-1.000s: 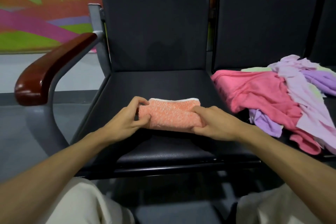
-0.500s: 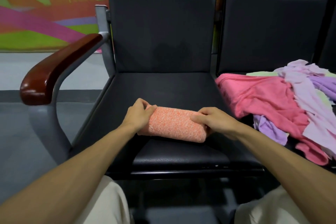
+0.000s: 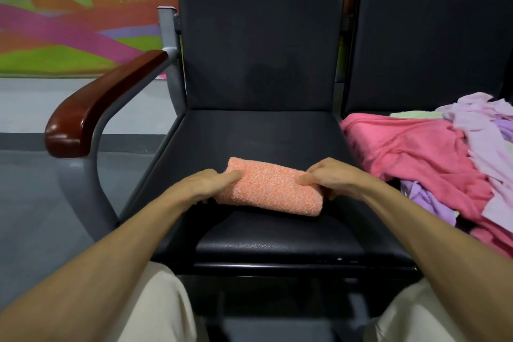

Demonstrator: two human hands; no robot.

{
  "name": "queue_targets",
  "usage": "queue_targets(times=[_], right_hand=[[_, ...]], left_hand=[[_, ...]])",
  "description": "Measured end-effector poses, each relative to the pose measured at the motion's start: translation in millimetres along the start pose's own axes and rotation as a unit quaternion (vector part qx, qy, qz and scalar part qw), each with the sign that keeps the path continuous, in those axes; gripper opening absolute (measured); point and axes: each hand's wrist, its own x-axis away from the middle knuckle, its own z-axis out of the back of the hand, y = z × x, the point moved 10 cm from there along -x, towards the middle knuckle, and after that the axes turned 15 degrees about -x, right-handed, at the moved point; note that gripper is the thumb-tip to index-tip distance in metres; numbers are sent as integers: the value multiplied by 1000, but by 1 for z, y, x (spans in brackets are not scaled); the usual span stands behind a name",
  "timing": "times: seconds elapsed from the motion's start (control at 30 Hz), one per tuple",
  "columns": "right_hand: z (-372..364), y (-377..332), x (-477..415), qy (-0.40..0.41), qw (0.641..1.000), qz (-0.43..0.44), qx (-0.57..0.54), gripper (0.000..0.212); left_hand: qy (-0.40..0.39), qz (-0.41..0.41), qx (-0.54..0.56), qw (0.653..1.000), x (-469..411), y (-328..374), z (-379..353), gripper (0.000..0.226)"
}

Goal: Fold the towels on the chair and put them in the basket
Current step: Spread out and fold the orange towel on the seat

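Observation:
A folded orange towel point(image 3: 270, 189) lies across the front half of the black chair seat point(image 3: 258, 133). My left hand point(image 3: 205, 184) grips its left end, thumb on top and fingers underneath. My right hand point(image 3: 330, 179) grips its right end the same way. On the neighbouring seat to the right lies a heap of unfolded towels: a pink towel point(image 3: 410, 153), lilac towels point(image 3: 483, 130) and a purple one point(image 3: 427, 200). No basket is in view.
A wooden armrest point(image 3: 100, 103) on a grey metal frame stands left of the seat. The chair back point(image 3: 261, 47) rises behind. A colourful wall panel point(image 3: 72, 14) and grey floor point(image 3: 30, 197) lie to the left. My knees in pale trousers point(image 3: 158, 305) are below the seat edge.
The towel went from a flatter fold with a white edge showing to a compact roll-like bundle. Both hands shifted to grip its two ends.

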Motion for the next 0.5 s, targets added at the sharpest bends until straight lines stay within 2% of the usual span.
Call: queue_targets(times=[0.07,0.13,0.2,0.27,0.37,0.5], right_hand=[[-1,-4,7,-17,997,11,69,34],[-9,-4,17,-57,993,15,98,30],[-20,-1,27,-105,990,27,87,25],[-27,0,35,-130,988,51,62,27],[-35,0,46,-159,984,72,21,48],[-63,-1,64,-244,967,72,22,48]], left_hand=[[-1,-11,68,998,2,2,-1,77],[-5,-42,204,978,6,9,-3,56],[-18,-87,324,942,17,23,-3,36],[-3,-139,365,920,24,32,4,24],[12,-201,397,895,38,40,16,37],[2,-251,408,878,65,44,26,40]])
